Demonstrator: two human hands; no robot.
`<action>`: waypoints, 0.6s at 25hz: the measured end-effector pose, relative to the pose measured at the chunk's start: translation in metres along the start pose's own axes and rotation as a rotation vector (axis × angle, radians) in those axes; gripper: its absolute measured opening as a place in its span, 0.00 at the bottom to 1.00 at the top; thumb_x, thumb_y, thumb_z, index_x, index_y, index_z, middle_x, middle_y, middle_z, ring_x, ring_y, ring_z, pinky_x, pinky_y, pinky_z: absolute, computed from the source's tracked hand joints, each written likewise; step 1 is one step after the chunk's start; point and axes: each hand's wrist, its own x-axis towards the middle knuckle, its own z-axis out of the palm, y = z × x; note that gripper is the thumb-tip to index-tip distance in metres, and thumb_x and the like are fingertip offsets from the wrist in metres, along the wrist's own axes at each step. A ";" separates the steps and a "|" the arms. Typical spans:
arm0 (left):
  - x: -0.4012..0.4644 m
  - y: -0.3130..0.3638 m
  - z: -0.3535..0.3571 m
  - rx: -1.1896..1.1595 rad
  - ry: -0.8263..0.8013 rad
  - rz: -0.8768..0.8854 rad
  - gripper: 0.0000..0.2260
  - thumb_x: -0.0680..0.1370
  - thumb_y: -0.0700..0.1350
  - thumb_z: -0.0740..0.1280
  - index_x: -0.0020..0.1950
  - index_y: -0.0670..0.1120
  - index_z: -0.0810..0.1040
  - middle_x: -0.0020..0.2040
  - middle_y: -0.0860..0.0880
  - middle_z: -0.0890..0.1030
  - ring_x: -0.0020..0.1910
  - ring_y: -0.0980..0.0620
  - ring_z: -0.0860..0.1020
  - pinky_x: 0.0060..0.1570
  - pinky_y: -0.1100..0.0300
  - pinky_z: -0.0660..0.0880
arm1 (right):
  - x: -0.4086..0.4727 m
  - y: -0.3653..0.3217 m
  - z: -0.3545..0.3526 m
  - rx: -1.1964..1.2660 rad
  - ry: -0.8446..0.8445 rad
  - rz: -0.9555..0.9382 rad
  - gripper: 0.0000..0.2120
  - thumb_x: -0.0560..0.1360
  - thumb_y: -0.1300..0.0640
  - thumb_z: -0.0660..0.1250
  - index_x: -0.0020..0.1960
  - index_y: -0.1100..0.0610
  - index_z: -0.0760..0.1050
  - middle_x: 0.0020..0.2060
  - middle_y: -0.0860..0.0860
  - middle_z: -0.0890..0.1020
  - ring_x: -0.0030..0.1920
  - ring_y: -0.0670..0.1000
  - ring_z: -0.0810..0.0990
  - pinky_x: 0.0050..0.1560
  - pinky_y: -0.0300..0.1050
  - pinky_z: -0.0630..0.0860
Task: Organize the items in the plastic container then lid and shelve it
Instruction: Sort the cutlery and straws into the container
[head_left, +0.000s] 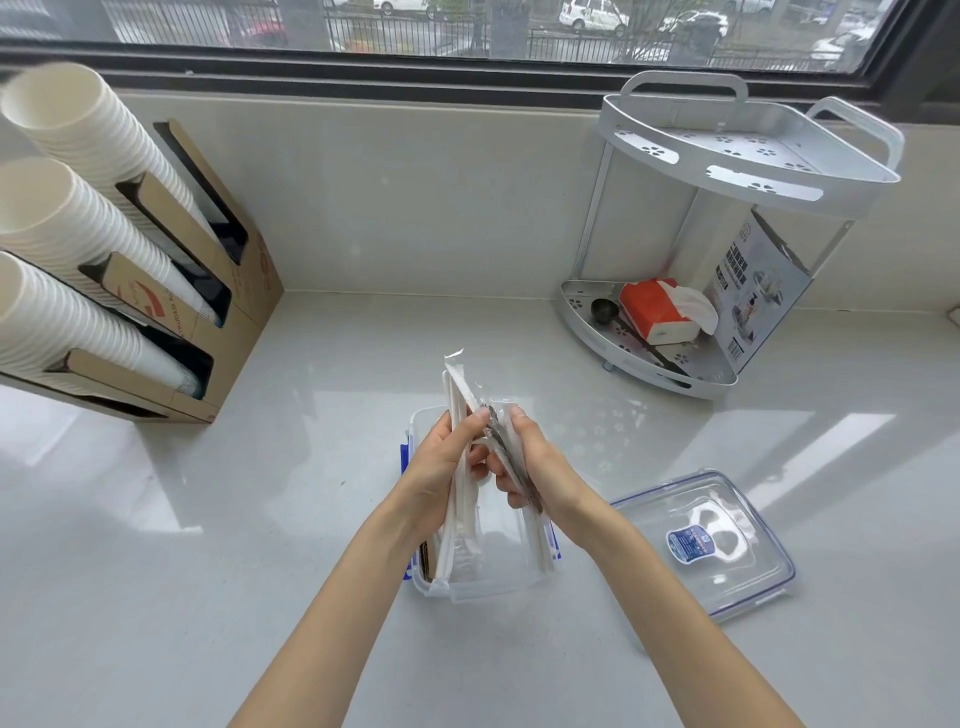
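A clear plastic container (483, 582) with blue clips stands open on the counter, just below my hands. Wrapped white straws or utensils stand inside it. My left hand (441, 462) grips a bundle of white wrapped packets (460, 384) that stick up above the container. My right hand (540, 462) holds dark wrapped packets (506, 447) against that bundle. The container's clear lid (711, 540), with a blue label, lies flat on the counter to the right. A white two-tier corner shelf (753, 156) stands at the back right; its top tier holds nothing.
The shelf's lower tier holds a red tissue pack (657, 309), a dark spoon (605, 312) and a printed box (758, 291). A cardboard holder (208, 291) with three stacks of white paper cups (78, 228) leans at the left. A window runs along the back.
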 end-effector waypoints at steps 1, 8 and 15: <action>0.000 0.000 -0.001 -0.014 0.005 0.005 0.11 0.74 0.50 0.65 0.50 0.44 0.73 0.30 0.49 0.73 0.30 0.53 0.72 0.38 0.57 0.69 | -0.002 -0.001 -0.001 0.014 0.003 -0.002 0.26 0.80 0.45 0.43 0.35 0.52 0.74 0.20 0.43 0.77 0.22 0.42 0.69 0.28 0.36 0.63; -0.003 0.004 -0.005 -0.059 0.027 0.037 0.05 0.78 0.45 0.60 0.45 0.49 0.75 0.37 0.49 0.80 0.36 0.50 0.77 0.43 0.54 0.74 | 0.002 0.008 -0.002 -0.048 0.064 -0.080 0.10 0.78 0.58 0.56 0.39 0.54 0.68 0.30 0.47 0.66 0.30 0.46 0.63 0.29 0.35 0.63; -0.002 0.002 -0.004 -0.018 0.007 0.041 0.06 0.78 0.46 0.59 0.48 0.46 0.75 0.41 0.48 0.82 0.38 0.51 0.80 0.38 0.57 0.78 | 0.004 0.003 0.000 -0.029 0.112 -0.136 0.05 0.76 0.55 0.63 0.47 0.57 0.71 0.28 0.45 0.69 0.24 0.40 0.68 0.24 0.29 0.63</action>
